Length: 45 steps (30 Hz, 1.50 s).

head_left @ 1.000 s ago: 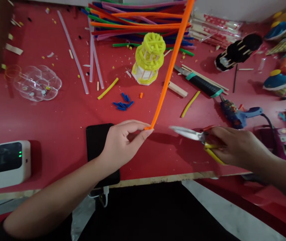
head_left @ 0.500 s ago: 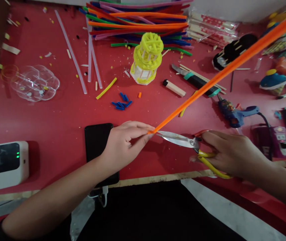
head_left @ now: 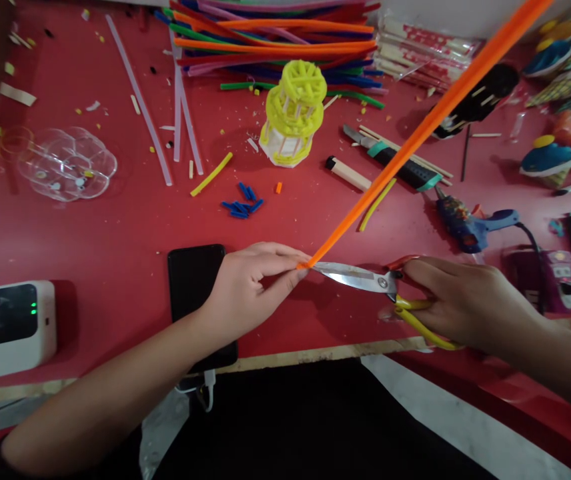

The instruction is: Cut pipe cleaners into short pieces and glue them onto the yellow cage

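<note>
My left hand [head_left: 250, 287] pinches the near end of a long orange pipe cleaner [head_left: 400, 160] between thumb and fingers. The rest of the stem slants up and out past the top edge at the right. My right hand [head_left: 470, 307] is closed round the red and yellow handles of a pair of scissors [head_left: 350, 277]. Their blades look nearly together, with the tips touching the orange stem right beside my left fingertips. Beyond my hands lie several short blue pieces [head_left: 243, 202] and a small orange piece [head_left: 278, 188]. A yellow tower-like model [head_left: 295, 113] stands behind them.
Under my left wrist lies a black phone [head_left: 195, 273]. A white device [head_left: 18, 327] is at the left, near a clear flower-shaped tray [head_left: 68, 163]. To the right are a utility knife [head_left: 400, 163], a lighter [head_left: 348, 173] and a glue gun [head_left: 475, 220]. Bundled pipe cleaners [head_left: 275, 47] line the back.
The far part of the orange pipe cleaner has swung upward and to the left, standing steeper. The scissor blades have drawn slightly closer together. My left hand has hardly moved.
</note>
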Each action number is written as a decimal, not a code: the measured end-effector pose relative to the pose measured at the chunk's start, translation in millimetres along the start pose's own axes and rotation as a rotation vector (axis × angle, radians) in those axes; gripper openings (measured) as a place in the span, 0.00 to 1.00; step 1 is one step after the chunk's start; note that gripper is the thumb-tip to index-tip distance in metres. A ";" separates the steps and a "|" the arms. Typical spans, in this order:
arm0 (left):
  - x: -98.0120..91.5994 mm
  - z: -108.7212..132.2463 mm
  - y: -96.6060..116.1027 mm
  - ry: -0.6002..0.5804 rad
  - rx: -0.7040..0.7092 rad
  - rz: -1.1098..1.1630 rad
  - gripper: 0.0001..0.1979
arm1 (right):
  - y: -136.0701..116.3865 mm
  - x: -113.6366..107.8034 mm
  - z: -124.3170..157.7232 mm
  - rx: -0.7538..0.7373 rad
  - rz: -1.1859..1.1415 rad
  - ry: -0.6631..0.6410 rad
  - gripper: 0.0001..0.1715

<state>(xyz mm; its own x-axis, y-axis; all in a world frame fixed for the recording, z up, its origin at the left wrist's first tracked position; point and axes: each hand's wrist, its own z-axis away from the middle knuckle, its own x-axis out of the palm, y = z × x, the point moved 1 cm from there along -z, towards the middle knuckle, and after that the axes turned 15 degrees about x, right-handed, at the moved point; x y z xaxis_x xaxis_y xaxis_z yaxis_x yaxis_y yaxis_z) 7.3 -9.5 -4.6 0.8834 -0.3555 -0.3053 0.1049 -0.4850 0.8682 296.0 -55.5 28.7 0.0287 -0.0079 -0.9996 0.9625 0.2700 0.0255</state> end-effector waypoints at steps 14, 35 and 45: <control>0.9 -0.7 -0.9 0.012 -0.032 0.076 0.07 | -4.3 -0.3 -2.9 -0.061 0.011 0.002 0.33; 3.9 0.3 -5.0 -0.140 -0.323 0.153 0.07 | 0.8 24.2 11.8 0.088 -0.195 -0.381 0.22; 1.8 -4.3 -11.4 0.166 -0.690 0.683 0.05 | 32.7 16.9 8.9 0.161 0.060 -0.127 0.25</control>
<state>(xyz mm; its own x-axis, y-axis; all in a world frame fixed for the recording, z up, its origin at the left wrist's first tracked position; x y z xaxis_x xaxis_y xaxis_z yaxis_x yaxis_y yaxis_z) 9.7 -1.2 -13.3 0.9006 -0.2430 0.3604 -0.2556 0.3744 0.8913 330.3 -55.4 12.7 0.1110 -0.1208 -0.9864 0.9885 0.1162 0.0970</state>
